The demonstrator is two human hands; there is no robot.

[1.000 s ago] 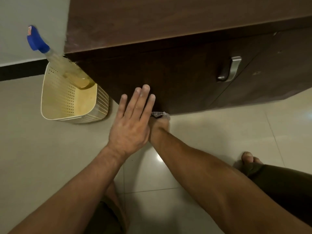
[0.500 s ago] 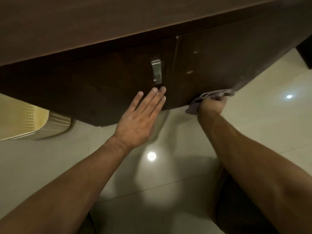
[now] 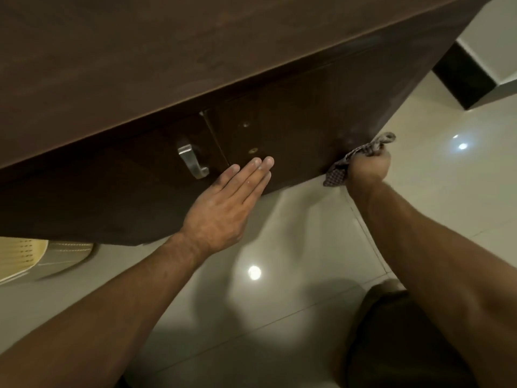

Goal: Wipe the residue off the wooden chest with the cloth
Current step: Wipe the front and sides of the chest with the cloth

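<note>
The dark wooden chest (image 3: 302,113) fills the upper part of the head view, with two front doors and a metal handle (image 3: 193,161) on the left one. My left hand (image 3: 226,205) lies flat against the lower front, fingers straight and together, just right of the handle. My right hand (image 3: 368,169) grips a checked cloth (image 3: 340,170) and presses it against the chest's bottom right front corner. Pale smears show on the wood right above the cloth.
A cream perforated plastic basket (image 3: 30,256) stands on the floor at the left, beside the chest. The floor (image 3: 293,247) is glossy pale tile with light reflections. A dark skirting (image 3: 464,77) runs along the wall at the upper right. My knee (image 3: 391,345) is at the bottom right.
My right hand has swept the cloth rightward along the chest's lower front edge to the right corner. My left hand slid right, past the handle. The view shifted right, and the spray bottle left it.
</note>
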